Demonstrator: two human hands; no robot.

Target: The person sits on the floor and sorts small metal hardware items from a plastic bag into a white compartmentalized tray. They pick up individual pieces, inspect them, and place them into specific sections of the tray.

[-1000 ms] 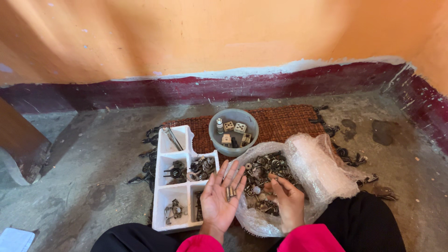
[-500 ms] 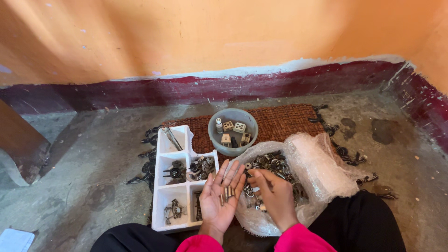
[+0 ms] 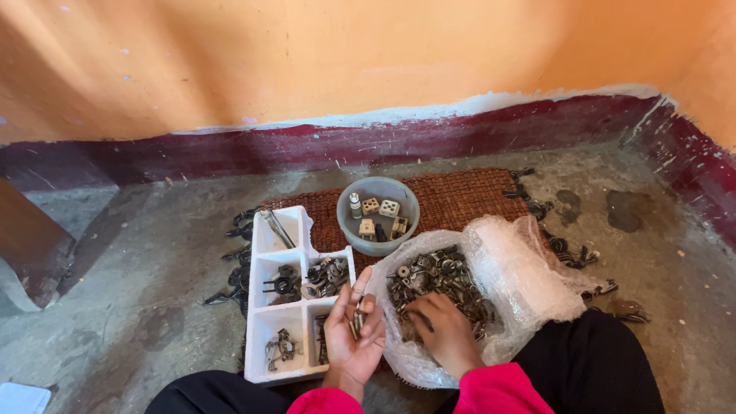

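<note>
I am holding my left hand palm up just over the near right corner of the white compartment tray. The fingers are curling partway inward and are cupping a few small metal pins lying across them; the hand is not fully closed.

My right hand is reaching palm down into the bubble-wrap sheet, which is lying open like a nest on the floor to the right of the tray. The sheet is holding a heap of small dark metal fittings. The fingertips are resting in this heap, bent; whether they are pinching a part, I cannot tell.

The tray is showing these cells:
- far cell: thin metal rods leaning diagonally;
- middle left cell: dark round clips;
- middle right cell: a tangle of bright metal rings and brackets;
- near left cell: a few small bent metal pieces;
- near right cell: dark parts, mostly hidden behind my left hand.

The grey round bowl is sitting on the woven brown mat, just beyond the tray and the sheet. It is holding pale ceramic connector blocks and a small white cylindrical part.
</note>
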